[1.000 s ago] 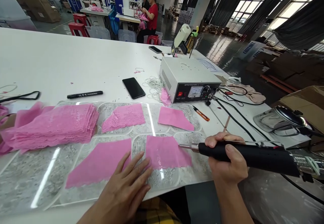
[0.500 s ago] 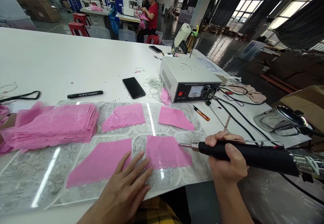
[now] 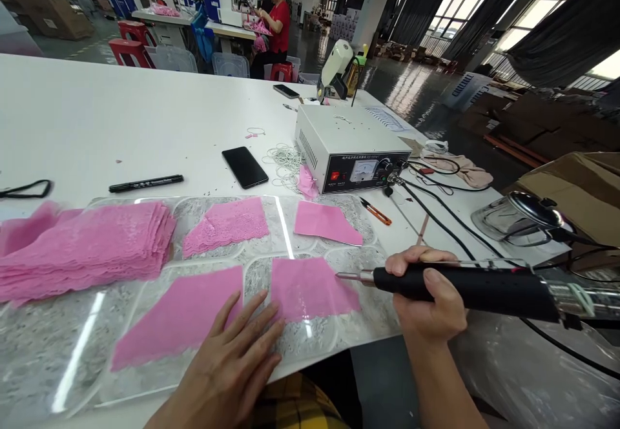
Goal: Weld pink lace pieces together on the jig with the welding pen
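My right hand (image 3: pixel 429 300) grips a black handheld tool (image 3: pixel 465 290) with a pointed metal tip, wired by cable to a grey control box. The tip reaches the right edge of a pink fabric piece (image 3: pixel 310 290) on the mat; whether it touches cannot be told. My left hand (image 3: pixel 242 351) lies flat with fingers spread, its fingertips between that piece and a larger pink piece (image 3: pixel 179 313) on the left. Behind them lie a pink lace piece (image 3: pixel 227 225) and a small pink piece with a white lower edge (image 3: pixel 327 222).
A stack of pink lace (image 3: pixel 97 241) lies at the left on the clear-covered mat (image 3: pixel 48 338). Behind are a marker (image 3: pixel 146 183), a phone (image 3: pixel 245 167), the control box (image 3: pixel 353 151), orange thread snips (image 3: pixel 375 211) and a glass jug (image 3: pixel 520 219). People sit at a sewing machine beyond.
The whole view has shifted slightly, so things appear further left. Both hands keep nearly the same places relative to the fabric; the tool stays in my right hand.
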Demonstrator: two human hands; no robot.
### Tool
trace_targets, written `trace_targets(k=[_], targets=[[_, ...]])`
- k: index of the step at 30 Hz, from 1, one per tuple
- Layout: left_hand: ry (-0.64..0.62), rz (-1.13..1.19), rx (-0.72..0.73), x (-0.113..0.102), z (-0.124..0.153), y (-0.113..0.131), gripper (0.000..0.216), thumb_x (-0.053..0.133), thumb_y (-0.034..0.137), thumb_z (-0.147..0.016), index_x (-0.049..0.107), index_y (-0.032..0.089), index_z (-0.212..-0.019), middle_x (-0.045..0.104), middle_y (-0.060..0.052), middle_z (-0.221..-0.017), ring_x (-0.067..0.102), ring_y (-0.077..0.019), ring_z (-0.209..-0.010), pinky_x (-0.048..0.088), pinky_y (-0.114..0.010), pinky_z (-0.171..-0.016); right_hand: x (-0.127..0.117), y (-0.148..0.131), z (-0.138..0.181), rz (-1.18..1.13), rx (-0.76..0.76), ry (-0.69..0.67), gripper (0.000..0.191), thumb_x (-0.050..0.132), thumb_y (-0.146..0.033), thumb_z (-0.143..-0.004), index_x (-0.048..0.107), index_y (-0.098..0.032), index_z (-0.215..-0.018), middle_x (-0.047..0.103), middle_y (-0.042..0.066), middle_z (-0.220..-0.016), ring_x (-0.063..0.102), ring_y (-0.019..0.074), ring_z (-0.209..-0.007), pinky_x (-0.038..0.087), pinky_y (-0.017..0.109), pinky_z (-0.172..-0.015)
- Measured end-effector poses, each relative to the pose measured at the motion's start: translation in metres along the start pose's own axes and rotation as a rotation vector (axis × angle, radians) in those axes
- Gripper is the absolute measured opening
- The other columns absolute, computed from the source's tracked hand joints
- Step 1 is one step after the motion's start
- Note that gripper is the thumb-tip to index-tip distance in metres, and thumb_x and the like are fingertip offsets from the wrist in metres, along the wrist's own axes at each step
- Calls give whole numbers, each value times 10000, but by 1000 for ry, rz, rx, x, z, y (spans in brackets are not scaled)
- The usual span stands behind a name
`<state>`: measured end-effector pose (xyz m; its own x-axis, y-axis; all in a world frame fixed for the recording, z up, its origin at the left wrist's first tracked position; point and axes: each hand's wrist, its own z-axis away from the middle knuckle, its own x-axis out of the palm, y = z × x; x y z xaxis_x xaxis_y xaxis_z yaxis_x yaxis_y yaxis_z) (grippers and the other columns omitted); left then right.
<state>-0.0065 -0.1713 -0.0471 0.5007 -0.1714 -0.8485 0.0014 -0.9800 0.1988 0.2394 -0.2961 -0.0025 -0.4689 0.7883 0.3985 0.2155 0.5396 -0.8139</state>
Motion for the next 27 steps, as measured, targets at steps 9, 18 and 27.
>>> trace_targets(k=[9,18,27], targets=[[-12,-3,9,0,2,-1,369,552,123,-895,588,156,-1261,604,-83,-1324,379,-260,-1390,162,-481,-1207,-14,-6,5,27,5,6,88,604,-237,-681,595,-190,-755,568,-11,-713,561,123,-512,495,317,-510],[-28,-50,33,-1,2,-4,384,552,128,-890,586,160,-1272,591,-83,-1340,377,-260,-1392,153,-477,-1211,-13,-6,4,29,-14,-32,57,604,-220,-702,582,-194,-747,572,-16,-706,555,126,-521,492,318,-514],[-36,-58,30,2,5,-7,379,554,170,-897,586,187,-1275,583,-67,-1353,383,-255,-1390,160,-472,-1211,-26,-21,7,58,-20,24,87,572,-219,-674,578,-187,-755,550,-9,-704,539,125,-510,471,320,-503]])
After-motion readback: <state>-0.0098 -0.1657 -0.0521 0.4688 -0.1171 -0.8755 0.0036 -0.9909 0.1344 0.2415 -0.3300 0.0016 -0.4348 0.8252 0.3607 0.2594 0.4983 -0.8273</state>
